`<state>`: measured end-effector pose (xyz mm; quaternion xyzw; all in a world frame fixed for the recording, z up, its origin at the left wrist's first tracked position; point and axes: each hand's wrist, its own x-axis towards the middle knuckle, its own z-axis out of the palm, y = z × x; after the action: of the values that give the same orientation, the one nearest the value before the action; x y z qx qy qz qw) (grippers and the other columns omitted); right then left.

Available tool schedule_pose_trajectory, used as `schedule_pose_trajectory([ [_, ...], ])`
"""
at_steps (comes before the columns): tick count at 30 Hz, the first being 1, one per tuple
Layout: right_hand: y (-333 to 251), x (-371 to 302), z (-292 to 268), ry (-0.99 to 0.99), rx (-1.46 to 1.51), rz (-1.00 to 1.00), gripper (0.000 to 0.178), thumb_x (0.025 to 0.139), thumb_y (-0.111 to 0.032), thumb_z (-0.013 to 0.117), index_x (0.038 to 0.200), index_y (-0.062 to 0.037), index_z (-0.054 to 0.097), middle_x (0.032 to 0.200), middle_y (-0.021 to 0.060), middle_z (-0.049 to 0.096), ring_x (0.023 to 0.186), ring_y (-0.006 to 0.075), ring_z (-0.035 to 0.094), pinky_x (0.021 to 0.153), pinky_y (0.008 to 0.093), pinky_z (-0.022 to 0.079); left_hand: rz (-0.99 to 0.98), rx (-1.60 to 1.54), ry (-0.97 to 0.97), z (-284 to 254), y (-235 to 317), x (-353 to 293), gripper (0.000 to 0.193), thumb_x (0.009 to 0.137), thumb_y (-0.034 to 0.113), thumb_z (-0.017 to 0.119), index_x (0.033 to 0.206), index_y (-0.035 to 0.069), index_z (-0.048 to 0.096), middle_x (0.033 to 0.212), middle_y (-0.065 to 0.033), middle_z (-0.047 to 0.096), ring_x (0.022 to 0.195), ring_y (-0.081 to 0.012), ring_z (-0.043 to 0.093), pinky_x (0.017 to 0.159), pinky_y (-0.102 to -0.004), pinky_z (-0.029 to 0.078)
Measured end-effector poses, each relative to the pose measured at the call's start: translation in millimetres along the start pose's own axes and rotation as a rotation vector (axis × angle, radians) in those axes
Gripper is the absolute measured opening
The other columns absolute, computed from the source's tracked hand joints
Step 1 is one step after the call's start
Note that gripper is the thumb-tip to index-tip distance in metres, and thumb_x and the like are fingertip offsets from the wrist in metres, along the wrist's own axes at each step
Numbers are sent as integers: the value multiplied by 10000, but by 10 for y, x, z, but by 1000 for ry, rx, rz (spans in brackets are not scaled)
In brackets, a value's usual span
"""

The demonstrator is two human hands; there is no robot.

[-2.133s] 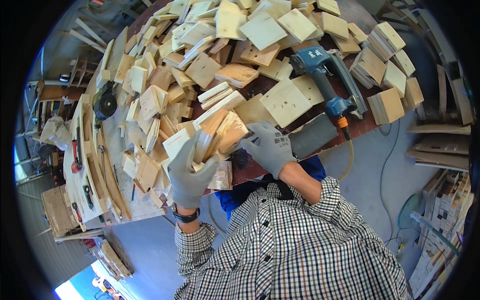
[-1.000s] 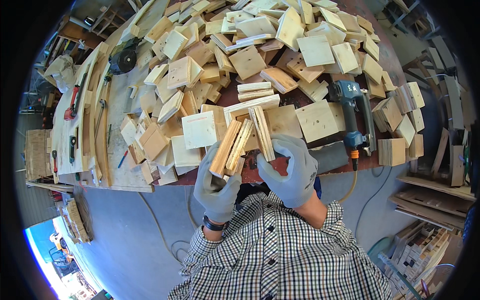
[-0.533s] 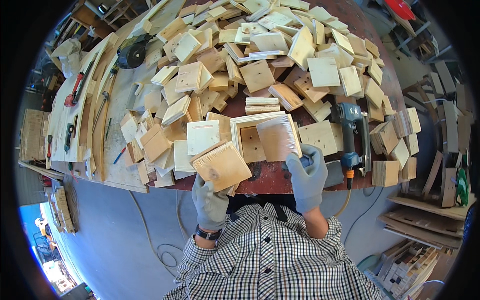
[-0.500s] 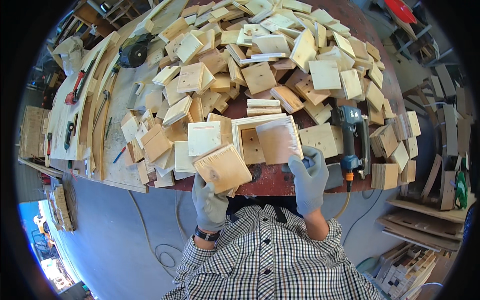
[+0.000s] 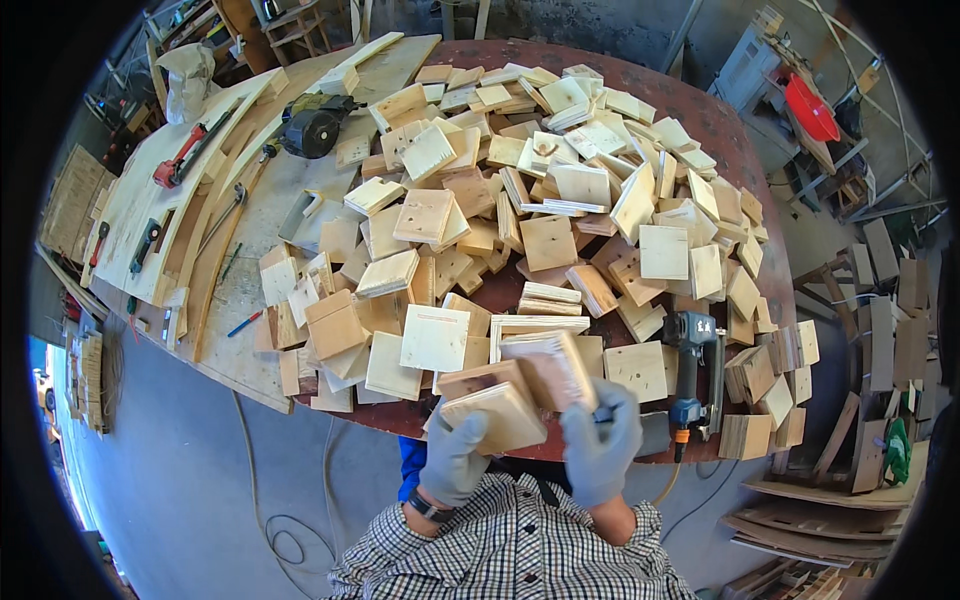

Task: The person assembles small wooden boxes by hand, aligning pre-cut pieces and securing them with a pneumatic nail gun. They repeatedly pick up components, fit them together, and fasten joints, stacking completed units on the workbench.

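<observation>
Two gloved hands (image 5: 457, 462) (image 5: 604, 442) hold wooden blocks (image 5: 497, 415) near a white-lettered nailer (image 5: 688, 372).

Left of the nail gun (image 5: 688, 372), the held blocks (image 5: 492, 415) are matt, pale wood with rough-looking edges, and the left hand (image 5: 455, 465) and right hand (image 5: 603, 443) wear matt grey cloth gloves (image 5: 600, 475). The gun's blue housing (image 5: 690, 325) looks smooth; the worktop (image 5: 640, 75) under it has a worn, mottled finish.

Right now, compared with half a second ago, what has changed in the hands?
The board in the right hand has come in toward the boards in the left hand, now overlapping them in view. Neither hand let go. The wood pile and blue nail gun stayed put.
</observation>
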<state>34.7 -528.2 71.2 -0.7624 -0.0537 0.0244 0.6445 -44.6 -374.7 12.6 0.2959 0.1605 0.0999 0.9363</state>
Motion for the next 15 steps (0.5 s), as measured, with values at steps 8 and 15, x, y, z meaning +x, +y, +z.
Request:
schedule_pose_trajectory([
  [8,33,-35,116,-189,363,314,283,920,-76,723,1163,22,616,919,53,674,721,56,579,622,214,489,-24,92,-331,-679,-20,-90,803,747,471,919,1336,25,605,1424,-122,565,1302,-246,557,1098,-436,469],
  [15,-135,98,66,-604,84,7,309,879,-99,712,1131,76,675,1088,128,692,939,158,663,835,292,529,-10,311,-261,-506,434,-204,802,589,352,1040,1227,2,703,1189,-74,727,1026,-152,715,905,-312,591],
])
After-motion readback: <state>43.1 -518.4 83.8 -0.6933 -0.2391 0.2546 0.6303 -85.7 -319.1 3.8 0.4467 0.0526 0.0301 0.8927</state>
